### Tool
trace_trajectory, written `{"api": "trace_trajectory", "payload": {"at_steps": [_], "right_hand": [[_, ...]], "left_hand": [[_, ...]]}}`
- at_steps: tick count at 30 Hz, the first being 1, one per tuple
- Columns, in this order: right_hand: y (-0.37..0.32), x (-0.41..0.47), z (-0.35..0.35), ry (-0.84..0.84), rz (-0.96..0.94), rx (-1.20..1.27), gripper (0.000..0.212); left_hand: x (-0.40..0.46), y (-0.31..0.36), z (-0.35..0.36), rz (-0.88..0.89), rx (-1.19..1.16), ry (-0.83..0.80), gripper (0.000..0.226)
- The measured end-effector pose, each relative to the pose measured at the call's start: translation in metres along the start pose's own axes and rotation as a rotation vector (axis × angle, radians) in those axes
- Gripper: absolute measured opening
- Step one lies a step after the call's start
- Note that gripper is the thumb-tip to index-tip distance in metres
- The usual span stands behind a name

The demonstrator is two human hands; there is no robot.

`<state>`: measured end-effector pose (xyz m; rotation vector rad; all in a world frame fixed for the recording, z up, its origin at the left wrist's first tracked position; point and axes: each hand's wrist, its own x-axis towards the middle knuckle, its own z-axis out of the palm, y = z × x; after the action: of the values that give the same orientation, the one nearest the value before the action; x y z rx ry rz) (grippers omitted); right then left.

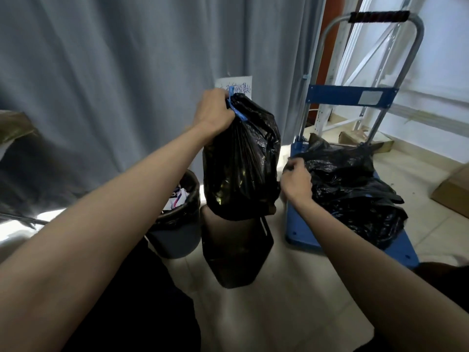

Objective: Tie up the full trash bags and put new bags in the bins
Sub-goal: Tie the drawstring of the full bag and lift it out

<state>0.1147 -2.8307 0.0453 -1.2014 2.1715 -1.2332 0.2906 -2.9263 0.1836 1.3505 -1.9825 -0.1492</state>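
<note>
My left hand (pixel 212 112) grips the gathered neck and blue drawstring of a full black trash bag (pixel 241 163), which hangs lifted above a dark square bin (pixel 236 255) on the floor. To the left stands a round grey bin (pixel 177 224) lined with a black bag and holding paper trash. My right hand (pixel 297 181) pinches the edge of a heap of black trash bags (pixel 355 189) lying on a blue platform trolley (pixel 396 247).
A grey curtain (pixel 114 85) hangs behind the bins, with a handwritten paper note (pixel 236 86) pinned to it. The trolley's metal handle (pixel 375 17) rises at the right. Cardboard boxes (pixel 454 194) sit on the tiled floor at the right edge. White shelving stands behind.
</note>
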Motion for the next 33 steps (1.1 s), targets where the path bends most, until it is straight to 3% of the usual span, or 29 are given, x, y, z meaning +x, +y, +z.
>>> {"api": "trace_trajectory", "payload": {"at_steps": [3, 7, 11, 13, 17, 19, 23, 27, 33], "right_hand": [[-0.057, 0.018, -0.018, 0.029, -0.14, 0.23, 0.042], [-0.096, 0.039, -0.023, -0.11, -0.212, 0.193, 0.073], [-0.104, 0.072, -0.019, -0.033, -0.264, 0.179, 0.093], [-0.106, 0.089, -0.014, -0.013, -0.287, 0.111, 0.084], [-0.103, 0.128, 0.012, 0.005, -0.251, 0.049, 0.047], [-0.093, 0.147, 0.03, -0.014, -0.237, -0.011, 0.041], [-0.061, 0.182, 0.079, -0.065, -0.216, -0.088, 0.042], [-0.031, 0.21, 0.128, -0.128, -0.168, -0.046, 0.056], [0.028, 0.221, 0.177, -0.271, -0.152, -0.056, 0.057]], "left_hand": [[0.008, 0.009, -0.001, 0.019, -0.026, 0.018, 0.02], [0.021, 0.022, 0.002, 0.092, -0.078, 0.081, 0.02], [0.047, 0.023, 0.014, 0.157, -0.07, 0.089, 0.014], [0.061, 0.019, 0.027, 0.155, -0.069, 0.077, 0.011], [0.091, 0.002, 0.066, 0.153, -0.116, 0.026, 0.013], [0.102, -0.012, 0.089, 0.134, -0.079, -0.004, 0.014], [0.119, -0.053, 0.146, 0.096, -0.039, -0.072, 0.016], [0.124, -0.098, 0.204, 0.092, -0.027, -0.084, 0.024], [0.097, -0.155, 0.271, 0.134, 0.047, -0.195, 0.016]]}}
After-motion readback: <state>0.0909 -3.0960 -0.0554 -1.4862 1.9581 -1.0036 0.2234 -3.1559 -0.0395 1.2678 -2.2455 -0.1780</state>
